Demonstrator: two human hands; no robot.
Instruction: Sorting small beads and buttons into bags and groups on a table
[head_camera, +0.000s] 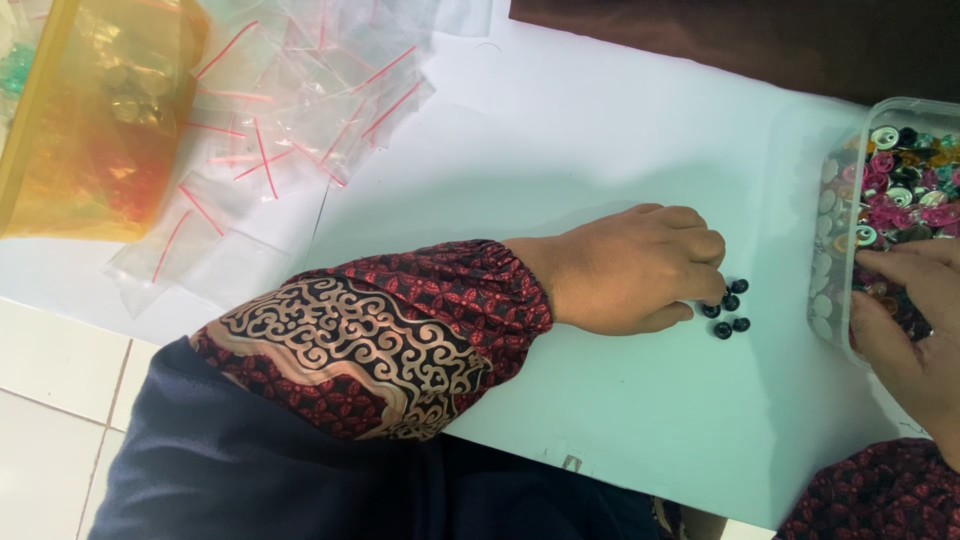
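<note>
My left hand (630, 268) rests on the white table (560, 150) with its fingers curled, the fingertips touching a small cluster of black round buttons (730, 308). My right hand (915, 320) reaches into a clear plastic box (822, 250) at the right edge, fingers among several small colourful and silver round pieces (905, 175). Whether it holds one I cannot tell. Both wrists wear red patterned sleeves.
A heap of small clear zip bags with red strips (290, 110) lies at the top left beside a yellow translucent bag (95, 120). A dark brown cloth (740, 35) covers the far edge. White floor tiles (50, 400) show at the lower left.
</note>
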